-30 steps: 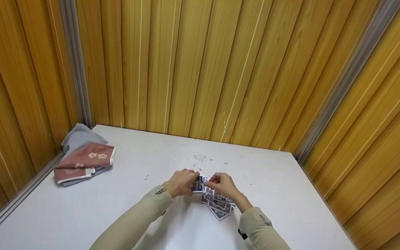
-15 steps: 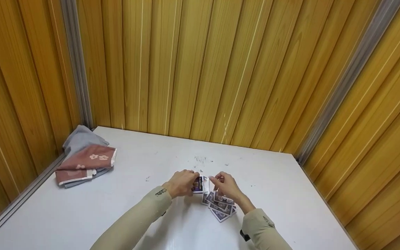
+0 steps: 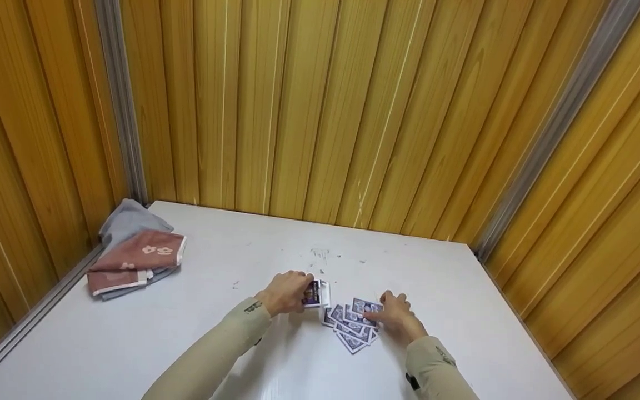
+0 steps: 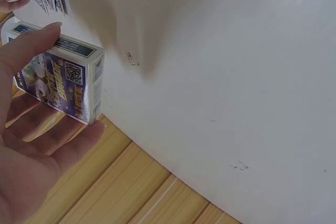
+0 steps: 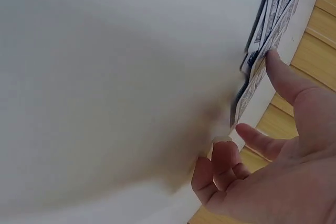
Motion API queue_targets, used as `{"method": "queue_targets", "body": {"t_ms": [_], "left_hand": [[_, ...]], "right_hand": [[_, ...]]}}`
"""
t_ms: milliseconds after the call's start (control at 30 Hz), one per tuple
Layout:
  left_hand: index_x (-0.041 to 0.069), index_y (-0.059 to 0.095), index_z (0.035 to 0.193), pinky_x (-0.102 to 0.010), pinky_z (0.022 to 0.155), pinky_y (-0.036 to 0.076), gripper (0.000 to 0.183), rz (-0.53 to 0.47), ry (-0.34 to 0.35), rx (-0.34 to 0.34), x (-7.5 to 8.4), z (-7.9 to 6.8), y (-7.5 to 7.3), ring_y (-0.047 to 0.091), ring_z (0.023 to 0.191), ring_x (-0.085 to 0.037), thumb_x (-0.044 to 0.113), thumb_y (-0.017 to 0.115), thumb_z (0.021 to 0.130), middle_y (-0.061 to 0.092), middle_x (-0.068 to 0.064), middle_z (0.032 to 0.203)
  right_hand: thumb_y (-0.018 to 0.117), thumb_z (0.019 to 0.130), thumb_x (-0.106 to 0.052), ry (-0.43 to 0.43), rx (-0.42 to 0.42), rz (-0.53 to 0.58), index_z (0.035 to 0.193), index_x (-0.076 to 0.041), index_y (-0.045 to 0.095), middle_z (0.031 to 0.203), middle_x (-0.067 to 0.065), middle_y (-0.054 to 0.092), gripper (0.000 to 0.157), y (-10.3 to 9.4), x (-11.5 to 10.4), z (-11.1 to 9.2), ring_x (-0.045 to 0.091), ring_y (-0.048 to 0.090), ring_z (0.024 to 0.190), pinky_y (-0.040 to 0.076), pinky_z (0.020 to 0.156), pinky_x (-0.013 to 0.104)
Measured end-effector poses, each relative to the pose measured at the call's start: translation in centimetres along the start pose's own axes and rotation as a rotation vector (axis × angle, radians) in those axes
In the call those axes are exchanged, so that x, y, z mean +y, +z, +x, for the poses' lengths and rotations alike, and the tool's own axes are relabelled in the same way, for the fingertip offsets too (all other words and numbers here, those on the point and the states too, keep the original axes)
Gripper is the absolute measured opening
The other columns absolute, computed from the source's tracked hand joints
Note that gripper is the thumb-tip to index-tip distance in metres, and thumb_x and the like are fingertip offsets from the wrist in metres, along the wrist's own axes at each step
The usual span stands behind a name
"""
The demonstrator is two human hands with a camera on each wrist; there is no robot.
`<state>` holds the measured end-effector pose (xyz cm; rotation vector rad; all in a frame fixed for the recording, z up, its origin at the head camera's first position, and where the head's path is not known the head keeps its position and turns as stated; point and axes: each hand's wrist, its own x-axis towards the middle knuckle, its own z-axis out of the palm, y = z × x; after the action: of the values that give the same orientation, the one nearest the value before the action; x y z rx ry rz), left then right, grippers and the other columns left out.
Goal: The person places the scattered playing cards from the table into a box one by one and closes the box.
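My left hand (image 3: 285,293) grips a small playing card box (image 4: 58,85), thumb on one narrow side and fingers on the opposite one. The box has a purple printed face, and in the head view its white end flap (image 3: 325,294) points right, toward the cards. Face down on the table lies a loose, overlapping spread of playing cards (image 3: 352,329) with blue patterned backs. My right hand (image 3: 400,318) is at the spread's right side. Its thumb (image 5: 283,77) touches the cards, while the index fingertip (image 5: 242,128) is by a card's edge; the other fingers are bent.
The white table (image 3: 231,350) carries small dark marks beyond the hands. A folded red and grey cloth (image 3: 142,253) lies at its left edge. Wood-patterned panels (image 3: 298,111) rise behind the table and on both sides.
My right hand has moved away from the box's flap end, rightward and down to the right side of the cards. The left hand keeps hold of the box, shifted slightly left.
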<state>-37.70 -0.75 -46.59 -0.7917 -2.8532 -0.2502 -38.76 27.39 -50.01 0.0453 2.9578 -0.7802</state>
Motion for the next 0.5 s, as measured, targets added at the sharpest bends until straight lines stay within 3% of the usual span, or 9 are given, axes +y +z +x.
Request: {"method": "queue_targets", "body": {"t_ms": [200,367,500], "left_hand": [[0.01,0.059,0.102,-0.033,0.071,0.052,0.051,0.008,0.014,0.031,0.0,0.0,0.0,0.059,0.079,-0.019,0.016,0.081,0.057,0.064,-0.006,0.092],[0.01,0.059,0.1,-0.034,0.067,0.052,0.049,0.009,0.043,0.05,0.0,-0.1,0.2,0.059,0.077,-0.019,0.015,0.08,0.056,0.064,-0.006,0.09],[0.01,0.059,0.102,-0.034,0.069,0.052,0.05,-0.005,0.041,0.037,0.1,0.0,0.4,0.059,0.08,-0.019,0.015,0.08,0.057,0.064,-0.006,0.092]], "right_hand": [[0.076,0.067,-0.036,-0.01,0.017,0.057,0.089,0.002,0.049,0.081,0.009,0.044,0.051,-0.4,1.3,0.3,0.023,0.04,0.076,0.036,0.065,0.031],[0.074,0.07,-0.014,-0.077,0.125,0.289,0.079,0.001,0.05,0.07,0.003,0.046,0.03,-0.3,1.6,0.7,0.015,0.043,0.063,0.035,0.053,0.023],[0.072,0.071,-0.008,-0.124,0.237,0.436,0.078,0.0,0.057,0.065,0.002,0.056,0.018,-0.9,0.7,0.9,0.01,0.048,0.058,0.038,0.049,0.019]]}}
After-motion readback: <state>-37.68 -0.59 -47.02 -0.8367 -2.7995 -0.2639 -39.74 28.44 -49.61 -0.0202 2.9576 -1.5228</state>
